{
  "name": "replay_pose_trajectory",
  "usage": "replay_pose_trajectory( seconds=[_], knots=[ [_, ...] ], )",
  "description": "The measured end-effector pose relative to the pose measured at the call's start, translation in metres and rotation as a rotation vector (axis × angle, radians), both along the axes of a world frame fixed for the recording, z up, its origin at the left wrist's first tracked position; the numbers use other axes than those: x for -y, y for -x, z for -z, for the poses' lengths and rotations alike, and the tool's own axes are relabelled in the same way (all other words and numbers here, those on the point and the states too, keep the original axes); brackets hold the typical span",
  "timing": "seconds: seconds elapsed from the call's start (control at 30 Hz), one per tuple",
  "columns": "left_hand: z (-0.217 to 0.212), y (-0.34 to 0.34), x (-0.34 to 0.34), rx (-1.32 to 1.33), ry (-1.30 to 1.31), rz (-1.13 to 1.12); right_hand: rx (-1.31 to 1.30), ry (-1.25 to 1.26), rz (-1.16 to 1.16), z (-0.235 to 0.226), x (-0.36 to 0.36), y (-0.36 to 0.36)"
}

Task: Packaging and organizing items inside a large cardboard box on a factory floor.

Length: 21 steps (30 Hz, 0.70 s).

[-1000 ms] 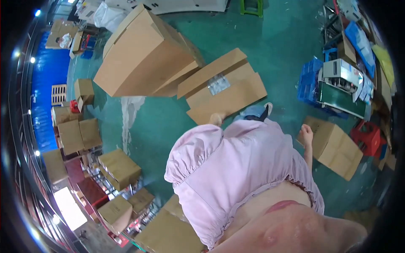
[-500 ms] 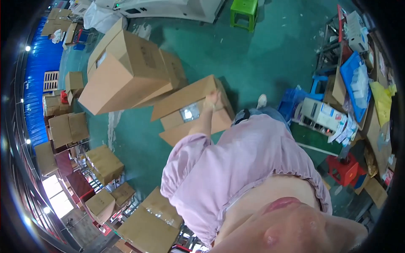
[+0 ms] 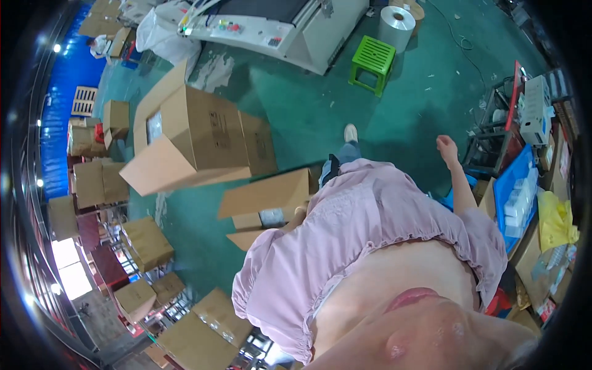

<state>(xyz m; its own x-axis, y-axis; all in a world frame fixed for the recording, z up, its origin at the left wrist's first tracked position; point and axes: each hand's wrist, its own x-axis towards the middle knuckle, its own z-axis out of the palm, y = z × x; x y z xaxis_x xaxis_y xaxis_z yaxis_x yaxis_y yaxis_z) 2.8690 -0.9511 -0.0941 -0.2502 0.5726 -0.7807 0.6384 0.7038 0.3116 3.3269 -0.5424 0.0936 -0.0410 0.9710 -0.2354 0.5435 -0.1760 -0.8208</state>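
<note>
My left hand (image 3: 301, 211) is at the inner edge of an open cardboard box (image 3: 265, 191) beside my left hip. Its fingers are mostly hidden by my body and the box, so their grip cannot be made out. Inside this box shows a clear plastic-wrapped item (image 3: 271, 217). Out to the right, over the floor, hangs my right hand (image 3: 446, 148), loosely closed with nothing visible in it. Just beyond the open box, a larger carton (image 3: 216, 132) stands with its flaps spread and plastic showing within.
Ahead are a green stool (image 3: 374, 60), a white film roll (image 3: 396, 28) and a machine (image 3: 277, 37). At right, a metal frame (image 3: 493, 123) stands by a blue tray (image 3: 524, 185) of white pieces. More cartons (image 3: 148, 243) line the left side.
My right hand has come into view on the right. My body has shifted and now covers part of the open box and my left arm. The box sits lower in view.
</note>
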Motion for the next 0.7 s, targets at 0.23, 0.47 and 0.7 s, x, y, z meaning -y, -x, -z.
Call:
replay_pose_trajectory(
  seconds=[0.23, 0.47, 0.7],
  knots=[
    [-0.106, 0.108, -0.272, 0.189, -0.382, -0.628, 0.195, 0.713, -0.009, 0.029, 0.015, 0.03],
    [-0.123, 0.131, -0.41, 0.202, -0.578, -0.524, 0.334, 0.595, -0.03, 0.035, 0.006, 0.031],
    [-0.09, 0.159, -0.355, 0.278, -0.289, -0.156, 0.196, 0.528, 0.031, 0.049, -0.061, 0.052]
  ],
)
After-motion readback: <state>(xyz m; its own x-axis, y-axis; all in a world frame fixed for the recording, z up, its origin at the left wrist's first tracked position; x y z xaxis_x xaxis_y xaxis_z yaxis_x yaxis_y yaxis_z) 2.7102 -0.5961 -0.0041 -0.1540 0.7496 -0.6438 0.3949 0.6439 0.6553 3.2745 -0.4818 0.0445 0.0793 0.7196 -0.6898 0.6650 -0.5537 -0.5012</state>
